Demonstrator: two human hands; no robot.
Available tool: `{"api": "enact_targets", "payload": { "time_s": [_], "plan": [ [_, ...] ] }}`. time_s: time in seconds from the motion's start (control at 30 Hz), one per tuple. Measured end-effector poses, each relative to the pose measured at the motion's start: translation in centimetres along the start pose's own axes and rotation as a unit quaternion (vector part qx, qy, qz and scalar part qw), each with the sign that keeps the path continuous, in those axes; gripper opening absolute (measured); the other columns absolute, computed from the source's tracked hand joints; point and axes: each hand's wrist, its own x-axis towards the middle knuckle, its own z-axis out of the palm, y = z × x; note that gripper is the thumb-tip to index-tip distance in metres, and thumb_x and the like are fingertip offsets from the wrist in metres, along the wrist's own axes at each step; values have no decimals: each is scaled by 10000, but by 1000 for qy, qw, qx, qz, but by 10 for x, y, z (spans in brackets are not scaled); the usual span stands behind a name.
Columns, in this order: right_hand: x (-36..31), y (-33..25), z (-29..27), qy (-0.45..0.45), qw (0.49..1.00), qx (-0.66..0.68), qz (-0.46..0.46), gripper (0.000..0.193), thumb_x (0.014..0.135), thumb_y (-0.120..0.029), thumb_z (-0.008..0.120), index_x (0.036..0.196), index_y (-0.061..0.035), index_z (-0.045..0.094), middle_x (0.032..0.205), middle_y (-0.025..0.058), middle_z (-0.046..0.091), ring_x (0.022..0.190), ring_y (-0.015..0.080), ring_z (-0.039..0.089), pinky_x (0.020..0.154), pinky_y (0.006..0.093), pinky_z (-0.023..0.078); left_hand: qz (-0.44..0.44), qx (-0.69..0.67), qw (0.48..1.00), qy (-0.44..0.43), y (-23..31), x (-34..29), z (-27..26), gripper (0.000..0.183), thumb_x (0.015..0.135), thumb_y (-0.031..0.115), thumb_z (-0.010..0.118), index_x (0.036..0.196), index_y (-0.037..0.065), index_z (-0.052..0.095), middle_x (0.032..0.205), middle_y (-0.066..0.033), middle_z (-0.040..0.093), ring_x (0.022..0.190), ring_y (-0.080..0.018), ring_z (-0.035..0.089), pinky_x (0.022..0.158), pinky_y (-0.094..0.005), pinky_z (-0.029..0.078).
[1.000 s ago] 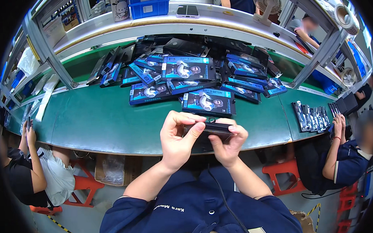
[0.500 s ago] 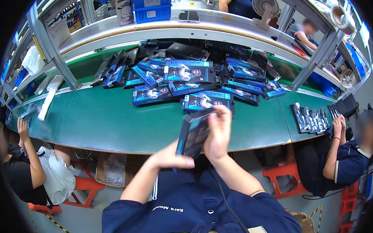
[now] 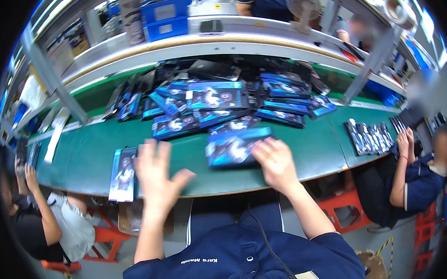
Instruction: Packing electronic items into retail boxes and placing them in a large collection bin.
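So the right hand (image 3: pixel 276 162) was on the right end of a blue-and-black box (image 3: pixel 235 148) just in front of the pile of boxes (image 3: pixel 216 96), fingers laid over its near corner. Taking it by that end made sense imo, since that was the side facing the hand and the printed side stayed uncovered. Thumb was hidden and it was all pretty blurry, so I couldn't tell if it was really pinching or just resting there. The left hand (image 3: pixel 158 180) was spread wide, thumb out, nothing visible in it, right beside a slim box (image 3: pixel 123 175) lying picture side up on the green table (image 3: pixel 82 160). Couldn't tell if they touched. My guess is it lay off to the left so it stayed apart from the pile and within easy reach, and flat so it wouldn't tip. Big change from half a second earlier: back then both hands had one dark box tilted up over the table's front edge, and that left spot had no box on it. Probably the same box, now out of both hands, which were well apart by this point
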Motion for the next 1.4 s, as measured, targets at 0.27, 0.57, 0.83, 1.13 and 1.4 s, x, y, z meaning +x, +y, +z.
{"api": "enact_targets", "payload": {
  "time_s": [0.27,0.57,0.83,1.13,1.4],
  "plan": [
    [-70,193,-57,107,931,-194,290,365,793,-277,680,1053,-25,629,1151,170,616,1127,356,537,983,503,379,403,11,894,-193,85,-5,38,569,748,227,729,1270,94,544,1302,-192,522,1192,-356,515,979,-465,420],
    [-186,195,-88,167,701,-331,609,639,765,-458,720,1239,-62,559,1161,192,600,1093,366,568,991,420,421,248,-45,934,-254,85,43,29,503,790,270,713,1239,93,570,1314,-278,486,1176,-419,501,978,-459,421],
    [-121,63,-90,328,714,226,576,589,819,-27,692,1342,-29,422,1055,105,610,752,115,633,426,188,467,136,-48,950,-278,105,30,67,910,567,472,846,1336,139,490,1258,-292,430,1147,-419,441,987,-489,348],
    [-34,-5,-80,171,637,577,481,693,822,-57,701,1420,13,357,1049,65,605,650,40,571,400,179,378,193,-366,906,-85,111,39,16,1027,461,347,902,1339,122,420,1137,-176,443,1107,-347,460,931,-437,401],
    [20,-37,-109,281,808,422,299,702,838,44,651,1445,29,298,1168,117,585,1001,150,592,901,266,462,229,-396,884,-91,100,41,3,1296,448,364,930,1470,-18,231,1263,-186,487,1162,-330,486,999,-416,382]
  ]
}}
